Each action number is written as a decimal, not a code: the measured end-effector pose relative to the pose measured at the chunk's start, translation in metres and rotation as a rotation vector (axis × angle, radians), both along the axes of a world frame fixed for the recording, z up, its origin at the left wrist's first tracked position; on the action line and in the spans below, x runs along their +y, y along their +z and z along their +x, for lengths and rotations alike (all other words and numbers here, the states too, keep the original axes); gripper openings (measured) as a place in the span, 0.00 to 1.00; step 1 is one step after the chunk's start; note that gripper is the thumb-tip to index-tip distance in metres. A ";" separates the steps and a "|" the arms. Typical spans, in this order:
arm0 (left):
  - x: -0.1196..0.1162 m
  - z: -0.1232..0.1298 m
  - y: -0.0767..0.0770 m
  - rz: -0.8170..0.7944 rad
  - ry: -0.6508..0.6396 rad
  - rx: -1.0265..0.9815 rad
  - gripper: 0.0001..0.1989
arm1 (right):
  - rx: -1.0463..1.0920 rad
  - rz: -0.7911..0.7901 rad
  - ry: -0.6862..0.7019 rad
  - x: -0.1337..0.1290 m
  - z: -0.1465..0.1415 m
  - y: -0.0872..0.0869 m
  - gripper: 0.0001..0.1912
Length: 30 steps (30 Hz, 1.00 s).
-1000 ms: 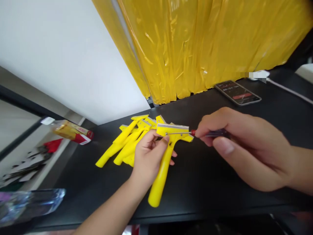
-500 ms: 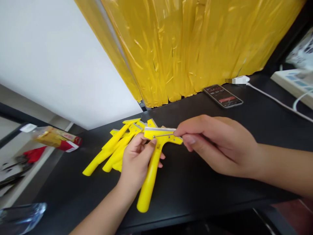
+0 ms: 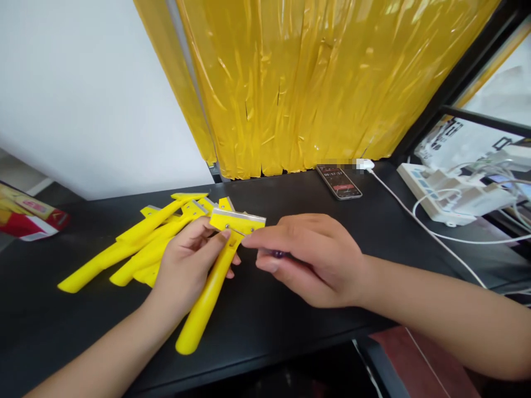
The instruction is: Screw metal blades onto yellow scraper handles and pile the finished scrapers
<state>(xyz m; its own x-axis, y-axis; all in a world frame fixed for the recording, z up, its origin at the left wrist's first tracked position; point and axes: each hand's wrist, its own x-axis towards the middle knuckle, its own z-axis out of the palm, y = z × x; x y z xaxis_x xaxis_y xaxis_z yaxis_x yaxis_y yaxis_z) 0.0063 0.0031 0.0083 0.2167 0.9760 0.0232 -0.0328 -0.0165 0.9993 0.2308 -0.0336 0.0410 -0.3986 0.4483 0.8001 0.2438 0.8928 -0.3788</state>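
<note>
My left hand (image 3: 188, 260) is closed around the neck of a yellow scraper (image 3: 207, 301), thumb on its front just below the wide head. A pale metal strip runs along the head's top edge, and screws show on its face. In my right hand (image 3: 307, 257) is a small screwdriver (image 3: 237, 231); its thin shaft points left, with the tip at the left screw. The fingers cover most of its dark handle. Left of and behind my left hand lies a pile of similar yellow scrapers (image 3: 143, 237), partly overlapping, on the black table (image 3: 265, 342).
A phone (image 3: 339, 181) showing a timer lies at the back, beside a white charger cable (image 3: 398, 199). Farther right is a power strip (image 3: 440, 199) with plugs and cords. A red and yellow package (image 3: 31, 213) is at the left edge. Yellow film (image 3: 290, 88) hangs behind.
The view has swung right, so everything sits farther left. The screwdriver shaft now slopes down to the right from the screw, and my right hand has turned, showing part of the handle.
</note>
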 end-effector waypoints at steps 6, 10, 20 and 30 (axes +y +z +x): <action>-0.003 0.003 0.001 -0.031 0.010 0.019 0.11 | 0.197 -0.358 -0.084 -0.005 0.002 0.005 0.04; -0.005 0.005 0.003 -0.040 0.015 0.020 0.13 | 0.348 -0.675 0.154 -0.002 0.004 0.004 0.08; -0.003 0.002 0.003 -0.046 0.025 0.042 0.13 | -0.290 -0.082 -0.364 -0.009 0.008 0.016 0.04; -0.001 0.004 0.003 -0.026 0.060 0.041 0.09 | -0.605 0.134 -0.664 -0.013 0.002 0.014 0.06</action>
<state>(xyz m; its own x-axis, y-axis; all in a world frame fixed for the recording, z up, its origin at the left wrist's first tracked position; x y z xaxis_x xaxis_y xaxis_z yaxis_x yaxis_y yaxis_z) 0.0105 0.0021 0.0110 0.1579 0.9874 -0.0100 0.0083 0.0089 0.9999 0.2330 -0.0464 0.0551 -0.4605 0.6538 0.6005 0.8476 0.5249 0.0785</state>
